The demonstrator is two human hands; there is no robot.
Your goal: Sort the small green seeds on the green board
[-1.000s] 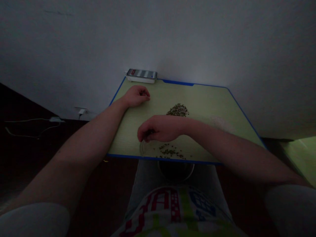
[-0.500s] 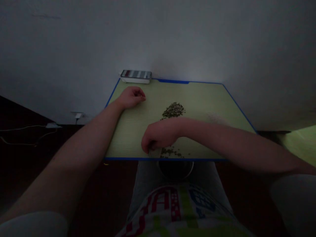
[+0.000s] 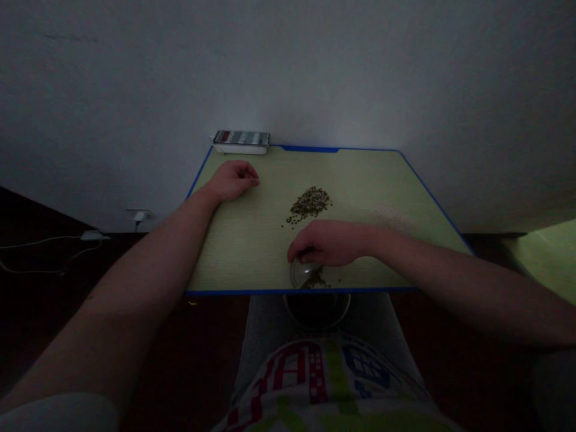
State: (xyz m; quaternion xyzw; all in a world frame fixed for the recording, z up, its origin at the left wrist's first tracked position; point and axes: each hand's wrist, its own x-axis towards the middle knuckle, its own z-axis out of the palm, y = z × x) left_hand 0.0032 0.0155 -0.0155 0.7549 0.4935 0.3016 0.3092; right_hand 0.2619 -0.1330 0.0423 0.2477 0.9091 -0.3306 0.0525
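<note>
Overall, dim room: matte grey wall (image 3: 288, 72) fills upper frame, w/ white plug (image 3: 141, 215) & thin pale cable (image 3: 40, 242) at mid-left; dark floor (image 3: 202, 360) at lower L. Pale-green tabletop (image 3: 243, 252), faintly streaked, w/ blue edging (image 3: 243, 293), spans ctr of frame, its far side at the wall. On its upper-left corner: flat, glossy phone (image 3: 242, 138) atop white box (image 3: 243, 149) w/ rounded edges. Far-right of frame: 2nd pale-green surface (image 3: 553, 270), cut off by frame edge.

Materials: dark, rough-looking grain pile (image 3: 311, 201), approx. oval, at ctr, strays trailing lower-left; smaller scatter (image 3: 320, 278) of sim. grains nr tabletop's front edge; whitish patch (image 3: 391, 216) at ctr-right, texture too blurred to tell. Clear cup (image 3: 300, 274), round, smooth, just below ctr, overlaps the scatter's L. side.

R. hand (image 3: 330, 243): fingers bent down, pinching the cup. L. hand (image 3: 234, 180), upper-left of ctr: fingers curled, thumb nr index; cannot tell if anything is pinched. Lower ctr: dark round pot (image 3: 317, 309) w/ thin bright rim, above printed cloth (image 3: 310, 372) w/ red & blue block lettering.
</note>
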